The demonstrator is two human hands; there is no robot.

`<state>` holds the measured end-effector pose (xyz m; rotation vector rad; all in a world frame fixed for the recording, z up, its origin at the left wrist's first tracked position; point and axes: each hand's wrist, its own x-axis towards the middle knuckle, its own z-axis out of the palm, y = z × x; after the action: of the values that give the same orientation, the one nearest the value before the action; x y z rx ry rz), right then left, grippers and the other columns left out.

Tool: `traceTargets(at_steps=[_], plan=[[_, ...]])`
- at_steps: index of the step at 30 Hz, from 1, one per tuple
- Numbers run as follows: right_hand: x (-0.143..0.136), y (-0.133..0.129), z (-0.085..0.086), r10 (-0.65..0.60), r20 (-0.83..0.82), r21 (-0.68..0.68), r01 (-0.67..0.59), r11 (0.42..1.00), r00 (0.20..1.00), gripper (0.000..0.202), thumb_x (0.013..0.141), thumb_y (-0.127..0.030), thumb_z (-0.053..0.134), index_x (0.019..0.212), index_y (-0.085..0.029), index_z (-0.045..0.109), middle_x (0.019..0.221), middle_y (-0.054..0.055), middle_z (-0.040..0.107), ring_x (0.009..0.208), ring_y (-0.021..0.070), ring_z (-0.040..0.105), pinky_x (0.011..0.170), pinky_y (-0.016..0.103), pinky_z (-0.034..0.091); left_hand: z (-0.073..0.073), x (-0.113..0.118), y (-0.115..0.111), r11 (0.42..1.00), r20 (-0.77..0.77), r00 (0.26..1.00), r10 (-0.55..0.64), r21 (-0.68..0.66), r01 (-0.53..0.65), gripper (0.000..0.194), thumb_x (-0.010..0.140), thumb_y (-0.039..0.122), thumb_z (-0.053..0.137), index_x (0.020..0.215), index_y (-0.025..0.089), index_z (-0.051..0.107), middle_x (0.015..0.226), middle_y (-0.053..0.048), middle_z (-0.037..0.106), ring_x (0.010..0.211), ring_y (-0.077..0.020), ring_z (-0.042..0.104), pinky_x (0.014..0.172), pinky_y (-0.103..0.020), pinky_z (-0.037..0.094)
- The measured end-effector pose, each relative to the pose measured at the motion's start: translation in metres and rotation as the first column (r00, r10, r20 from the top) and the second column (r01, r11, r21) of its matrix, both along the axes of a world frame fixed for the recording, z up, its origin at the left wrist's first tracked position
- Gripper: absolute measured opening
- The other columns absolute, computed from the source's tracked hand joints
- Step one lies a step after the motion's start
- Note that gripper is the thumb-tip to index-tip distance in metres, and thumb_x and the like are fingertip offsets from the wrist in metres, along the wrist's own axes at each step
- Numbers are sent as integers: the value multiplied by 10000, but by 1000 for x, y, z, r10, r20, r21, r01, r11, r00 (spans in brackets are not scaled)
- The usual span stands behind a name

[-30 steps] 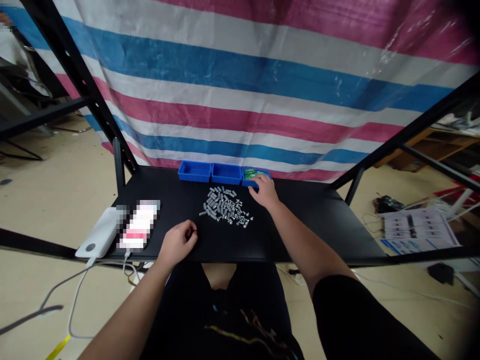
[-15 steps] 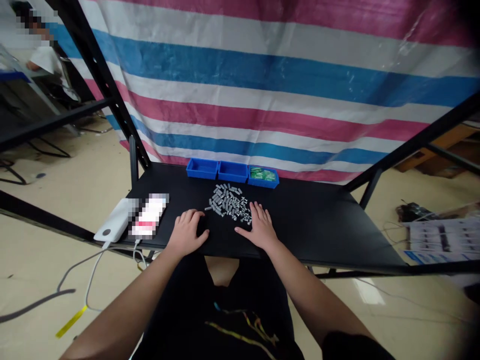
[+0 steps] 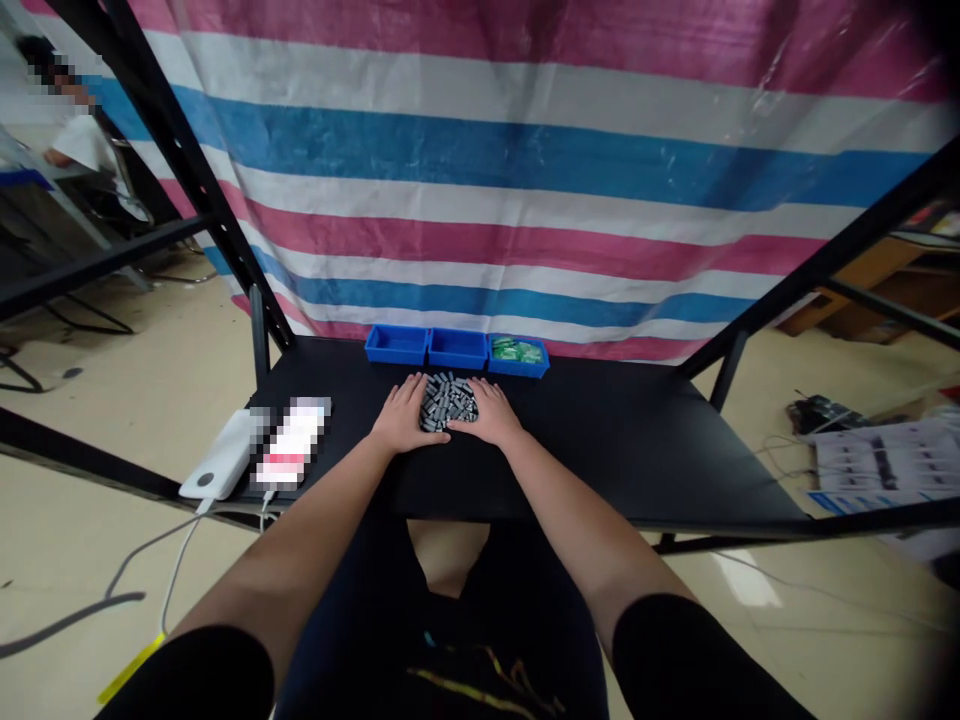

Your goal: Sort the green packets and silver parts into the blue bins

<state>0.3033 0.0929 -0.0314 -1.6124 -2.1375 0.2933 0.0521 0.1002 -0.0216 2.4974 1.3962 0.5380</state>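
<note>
One left hand (image 3: 401,415) and one right hand (image 3: 491,413), fingers loosely spread, nothing visibly gripped, flank the metal pile (image 3: 446,398). Apparent step: gathering; next move calls for even inward pressure.

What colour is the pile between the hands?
Grey and silvery; the pile shows best in the head view.

Some sort of workshop, I'd say: heap of small metallic parts (image 3: 446,402) and blue bins (image 3: 457,362) on a black surface (image 3: 600,440), striped tarp (image 3: 480,240) behind, another person (image 3: 84,142) seated upper left.
</note>
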Motion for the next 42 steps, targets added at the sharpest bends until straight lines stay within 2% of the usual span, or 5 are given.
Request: traceTargets(at_steps=[8,15,25,32,42], plan=[[6,33,7,172,-155,55,-165,985,973,764,709,-550,877,1341,-204,624,1383,160,626,1358,341,548,1141,511,440,-5,15,54,982,16,982,-188,-12,188,1346,622,836,748,1626,80,267,1673,-273,287,1559,-419,287,1273,-580,242],[8,47,10,250,-265,95,-233,968,931,572,690,-319,879,1206,-246,643,1198,73,674,1152,282,626,1022,439,501,0,16,58,979,118,973,-201,44,197,1172,700,763,748,1590,96,375,1560,-246,459,1463,-395,441,1240,-534,361],[21,45,14,331,-406,67,-333,941,852,563,711,-303,867,1229,-255,652,1270,70,628,1174,261,627,1069,428,486,7,39,65,962,89,962,-260,105,250,735,910,604,615,1462,124,549,1473,-202,578,1401,-360,515,1210,-544,402],[25,52,8,129,-246,117,-102,988,961,354,885,-142,599,1196,-247,732,1200,61,706,1102,267,610,1048,461,483,9,33,69,988,161,979,-129,102,113,413,932,155,442,1233,165,726,1296,-129,677,1200,-271,607,1101,-475,501],[18,55,-2,5,-177,133,19,991,984,323,843,-167,616,1123,-216,769,1094,98,694,1019,296,587,996,464,483,29,49,78,993,-70,993,96,-56,-100,261,887,246,592,1065,167,766,1048,-138,711,974,-295,688,913,-433,565]])
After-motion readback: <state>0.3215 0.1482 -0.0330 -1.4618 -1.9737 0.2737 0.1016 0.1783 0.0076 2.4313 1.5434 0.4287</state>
